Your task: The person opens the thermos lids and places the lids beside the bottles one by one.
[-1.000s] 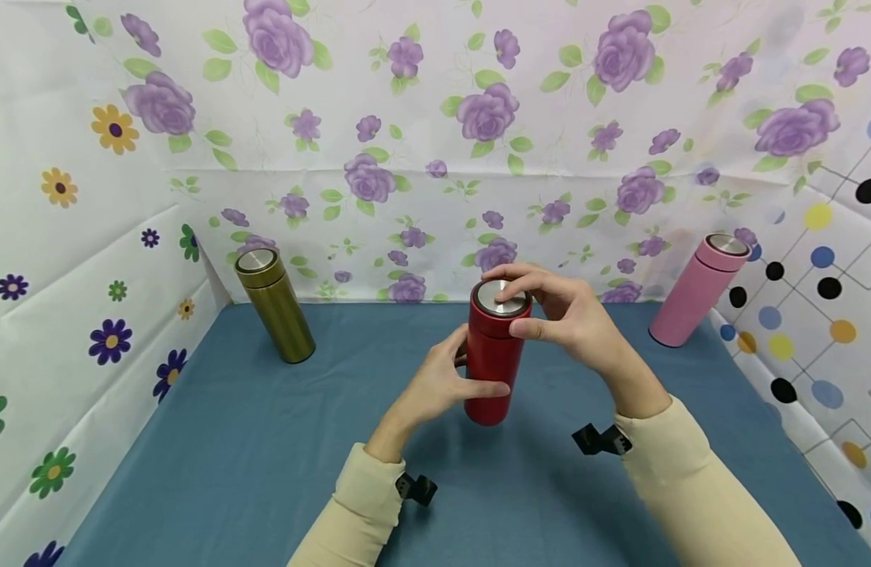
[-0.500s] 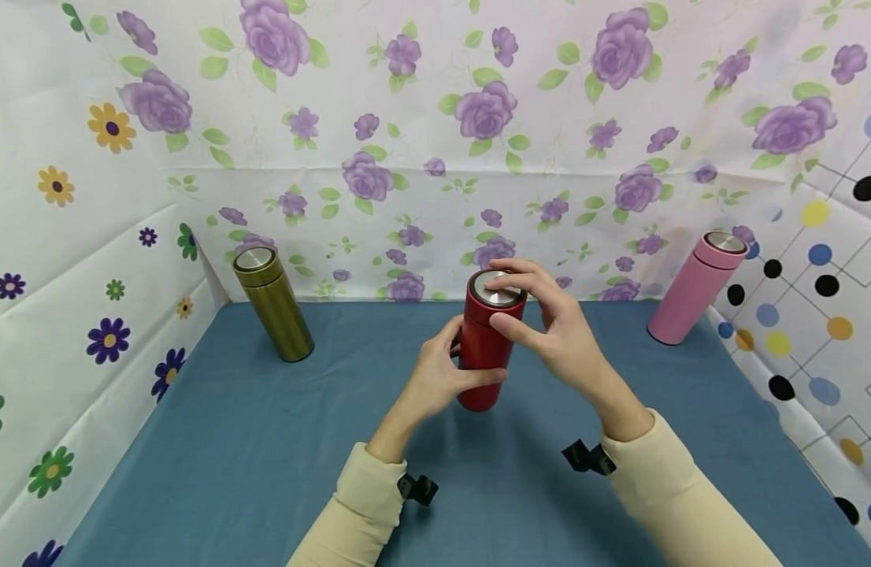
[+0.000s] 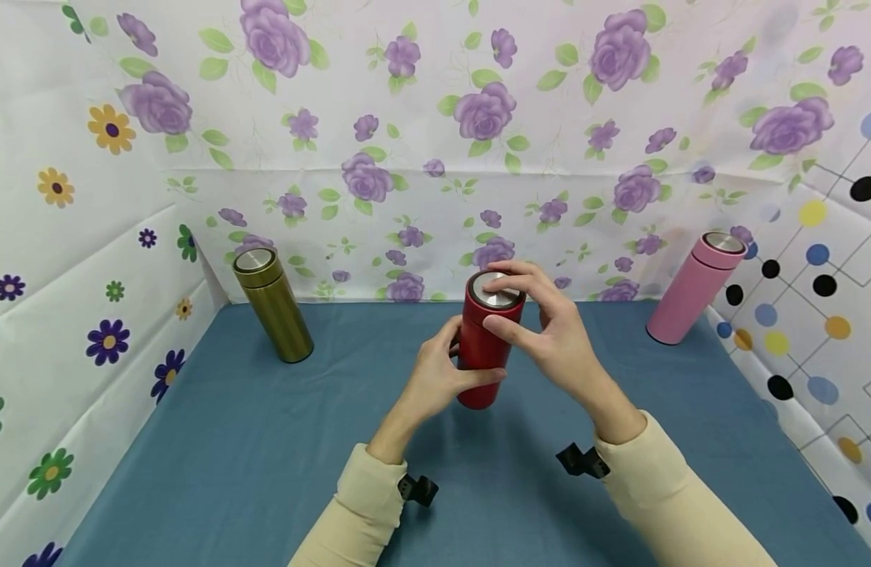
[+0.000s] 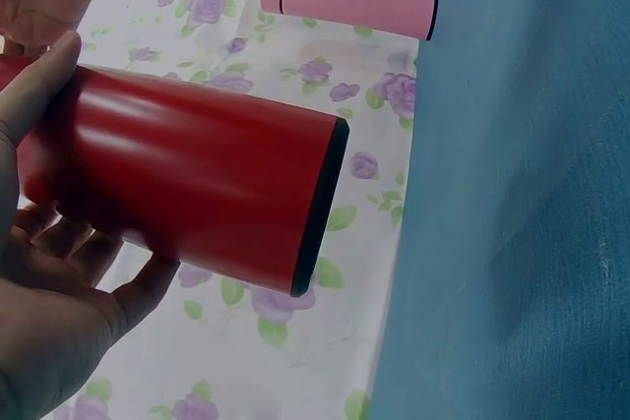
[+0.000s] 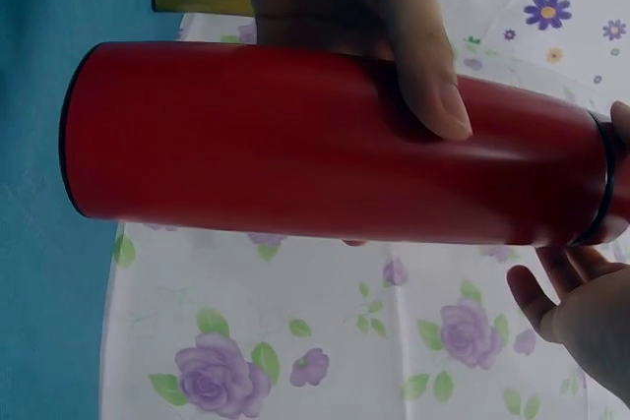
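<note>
A red thermos (image 3: pixel 483 346) is held a little tilted over the blue cloth, its black-edged base showing in the left wrist view. My left hand (image 3: pixel 431 376) wraps its body, thumb across the near side and fingers behind. At the top, my right hand (image 3: pixel 552 335) grips the red lid (image 3: pixel 487 288), which has a silver metal top. The right thumb lies on the near side of the lid, with the other fingers over its top and far edge. In the right wrist view a dark ring (image 5: pixel 604 179) marks the seam below the lid.
An olive-gold thermos (image 3: pixel 276 311) stands at the back left and a pink thermos (image 3: pixel 698 291) at the back right. Blue cloth (image 3: pixel 265 457) covers the table. Flower-printed sheeting (image 3: pixel 435 205) rises behind, with patterned sheets at both sides.
The red thermos has shifted slightly left and up in the head view. The right thumb has swung left across the near side of the lid, and the right forearm has moved left.
</note>
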